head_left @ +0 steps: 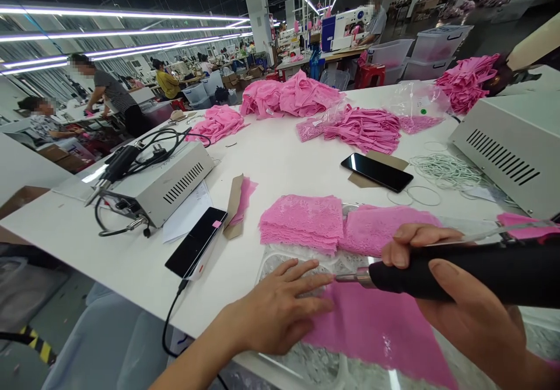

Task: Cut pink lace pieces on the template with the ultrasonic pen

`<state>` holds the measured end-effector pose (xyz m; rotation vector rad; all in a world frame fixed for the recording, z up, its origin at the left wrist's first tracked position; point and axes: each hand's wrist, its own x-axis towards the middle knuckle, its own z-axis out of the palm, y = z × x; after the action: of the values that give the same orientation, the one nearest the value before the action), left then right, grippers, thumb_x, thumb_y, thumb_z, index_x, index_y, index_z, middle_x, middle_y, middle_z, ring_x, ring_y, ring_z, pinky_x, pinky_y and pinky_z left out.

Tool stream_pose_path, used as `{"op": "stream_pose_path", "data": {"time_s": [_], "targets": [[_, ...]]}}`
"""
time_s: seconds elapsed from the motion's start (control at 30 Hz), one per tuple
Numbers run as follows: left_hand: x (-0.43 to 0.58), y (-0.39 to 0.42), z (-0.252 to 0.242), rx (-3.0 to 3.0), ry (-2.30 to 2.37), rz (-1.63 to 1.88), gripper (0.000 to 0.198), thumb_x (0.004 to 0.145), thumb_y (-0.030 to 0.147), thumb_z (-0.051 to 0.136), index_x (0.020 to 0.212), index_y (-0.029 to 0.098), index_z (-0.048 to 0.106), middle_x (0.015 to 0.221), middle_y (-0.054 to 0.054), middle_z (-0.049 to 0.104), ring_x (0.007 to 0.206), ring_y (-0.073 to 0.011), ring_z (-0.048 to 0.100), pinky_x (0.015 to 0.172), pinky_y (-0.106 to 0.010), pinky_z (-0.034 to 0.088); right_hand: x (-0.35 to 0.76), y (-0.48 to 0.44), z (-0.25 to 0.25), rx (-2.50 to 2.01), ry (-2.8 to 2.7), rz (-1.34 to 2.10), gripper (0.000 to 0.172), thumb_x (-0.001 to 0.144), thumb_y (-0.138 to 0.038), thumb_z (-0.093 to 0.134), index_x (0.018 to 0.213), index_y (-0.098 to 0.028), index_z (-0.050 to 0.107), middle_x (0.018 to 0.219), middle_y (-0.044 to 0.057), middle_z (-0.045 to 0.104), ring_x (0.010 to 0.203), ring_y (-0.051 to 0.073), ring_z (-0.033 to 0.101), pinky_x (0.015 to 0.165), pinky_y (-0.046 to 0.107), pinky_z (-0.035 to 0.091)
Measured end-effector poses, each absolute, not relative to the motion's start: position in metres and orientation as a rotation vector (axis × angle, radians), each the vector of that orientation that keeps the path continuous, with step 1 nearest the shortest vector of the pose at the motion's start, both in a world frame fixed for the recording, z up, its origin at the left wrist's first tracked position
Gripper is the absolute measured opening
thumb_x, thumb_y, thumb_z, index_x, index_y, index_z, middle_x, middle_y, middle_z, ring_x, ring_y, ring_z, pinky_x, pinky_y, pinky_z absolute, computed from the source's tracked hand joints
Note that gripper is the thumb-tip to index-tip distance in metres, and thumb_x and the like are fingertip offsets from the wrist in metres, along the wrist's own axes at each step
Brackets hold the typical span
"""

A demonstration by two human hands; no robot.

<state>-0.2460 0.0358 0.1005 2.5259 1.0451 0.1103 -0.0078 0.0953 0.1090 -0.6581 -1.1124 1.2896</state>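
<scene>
My left hand (282,308) lies with fingers spread at the left edge of a pink fabric piece (380,326), its fingertips beside the metal tip. My right hand (464,302) is closed around a black-handled tool with a narrow metal tip (476,270), held level and pointing left. The tip meets or hovers just above the fabric's upper edge; I cannot tell which. Beneath the fabric is a clear plastic template or tray (324,369), mostly covered. Just behind are a stack of pink lace pieces (301,220) and a second pink lace pile (385,226).
A grey vented box (175,183) with a similar tool (120,165) stands left; another vented box (516,145) stands right. Phones (196,241) (377,171), pale elastic cord (446,171) and pink garment bundles (293,95) lie on the white table (280,162). People work beyond.
</scene>
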Motion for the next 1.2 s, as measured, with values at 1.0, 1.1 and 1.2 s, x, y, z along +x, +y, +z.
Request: {"op": "stream_pose_path", "data": {"time_s": [1.0, 1.1, 1.2], "targets": [[-0.253, 0.015, 0.066, 2.448, 1.209, 0.585, 0.024, 0.087, 0.028, 0.069, 0.106, 0.015, 0.064, 0.147, -0.015, 0.044, 0.144, -0.031, 0.028, 0.115, -0.046, 0.033, -0.017, 0.08, 0.109, -0.622, -1.18, 1.356, 0.013, 0.079, -0.033, 0.073, 0.079, -0.024, 0.063, 0.071, 0.001, 0.058, 0.064, 0.016, 0.059, 0.065, 0.029, 0.057], [-0.253, 0.015, 0.065, 2.439, 1.224, 0.605, 0.024, 0.086, 0.029, 0.07, 0.105, 0.016, 0.063, 0.147, -0.014, 0.044, 0.144, -0.031, 0.028, 0.115, -0.046, 0.034, -0.018, 0.076, 0.107, -0.581, -1.224, 1.359, 0.011, 0.082, -0.034, 0.071, 0.084, -0.025, 0.064, 0.07, 0.0, 0.059, 0.067, 0.016, 0.059, 0.07, 0.029, 0.056], [-0.253, 0.015, 0.065, 2.434, 1.226, 0.618, 0.023, 0.087, 0.03, 0.07, 0.104, 0.017, 0.063, 0.148, -0.013, 0.044, 0.144, -0.0312, 0.029, 0.114, -0.047, 0.035, -0.019, 0.075, 0.104, -0.576, -1.283, 1.355, 0.011, 0.085, -0.035, 0.069, 0.086, -0.025, 0.063, 0.072, 0.001, 0.059, 0.07, 0.016, 0.059, 0.073, 0.03, 0.055]]}}
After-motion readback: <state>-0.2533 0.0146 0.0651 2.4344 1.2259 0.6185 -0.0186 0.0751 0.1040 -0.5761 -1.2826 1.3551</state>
